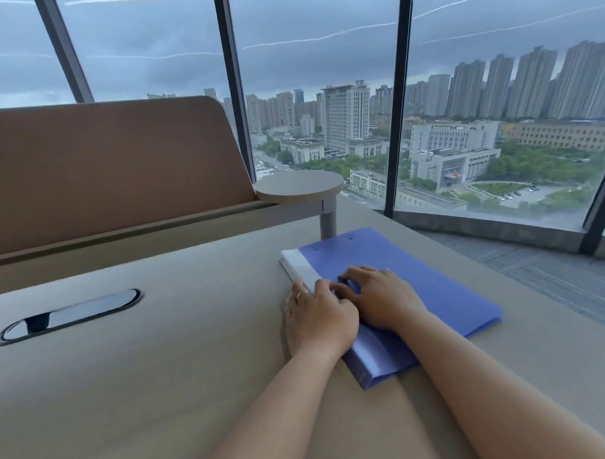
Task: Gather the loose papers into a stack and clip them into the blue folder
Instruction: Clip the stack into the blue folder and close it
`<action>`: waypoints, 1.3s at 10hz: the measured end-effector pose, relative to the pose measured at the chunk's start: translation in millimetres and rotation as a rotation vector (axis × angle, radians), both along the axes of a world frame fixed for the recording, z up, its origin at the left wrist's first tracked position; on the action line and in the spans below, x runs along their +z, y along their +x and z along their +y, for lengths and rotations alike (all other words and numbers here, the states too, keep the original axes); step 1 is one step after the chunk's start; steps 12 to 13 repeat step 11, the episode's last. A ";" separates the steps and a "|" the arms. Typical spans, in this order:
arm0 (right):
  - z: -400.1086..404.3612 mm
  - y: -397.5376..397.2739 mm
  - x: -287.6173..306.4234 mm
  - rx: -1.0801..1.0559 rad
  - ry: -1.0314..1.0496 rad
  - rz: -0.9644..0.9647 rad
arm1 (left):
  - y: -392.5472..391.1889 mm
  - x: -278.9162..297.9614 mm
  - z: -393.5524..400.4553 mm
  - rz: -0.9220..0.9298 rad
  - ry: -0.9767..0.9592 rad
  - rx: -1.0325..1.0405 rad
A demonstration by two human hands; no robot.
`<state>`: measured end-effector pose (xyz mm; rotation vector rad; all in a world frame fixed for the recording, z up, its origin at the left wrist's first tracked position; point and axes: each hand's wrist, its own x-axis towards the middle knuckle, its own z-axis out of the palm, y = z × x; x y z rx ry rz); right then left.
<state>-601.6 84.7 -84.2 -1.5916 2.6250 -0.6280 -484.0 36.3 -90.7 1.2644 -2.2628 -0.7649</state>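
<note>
The blue folder [409, 277] lies closed on the desk, its spine toward the left and a white strip [299, 262] at the spine's far end. No loose papers show; white sheet edges are visible at the far-left corner. My left hand [318, 319] sits on the spine with its fingers curled over that edge. Beside it and touching it, my right hand [379, 298] lies on the cover near the spine, fingertips bent and pressing down.
The beige desk [162, 371] has an oval black cable port [69, 314] at the left. A brown divider panel [113, 167] stands behind, with a round grey shelf on a post [299, 186] just beyond the folder. Floor-to-ceiling windows lie behind and to the right.
</note>
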 end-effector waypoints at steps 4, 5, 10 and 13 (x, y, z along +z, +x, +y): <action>31.7 166.5 24.2 0.280 -0.160 0.055 | 192.7 -7.2 20.2 0.403 0.195 -0.109; 36.4 237.7 16.1 0.400 -0.086 0.014 | 269.9 -3.2 21.6 0.274 0.040 -0.076; 49.0 454.0 -10.5 0.645 -0.009 0.027 | 496.5 -2.9 49.8 -0.050 -0.188 0.074; 51.5 456.7 -1.9 0.598 0.030 -0.027 | 497.8 -2.5 52.5 -0.016 -0.183 0.086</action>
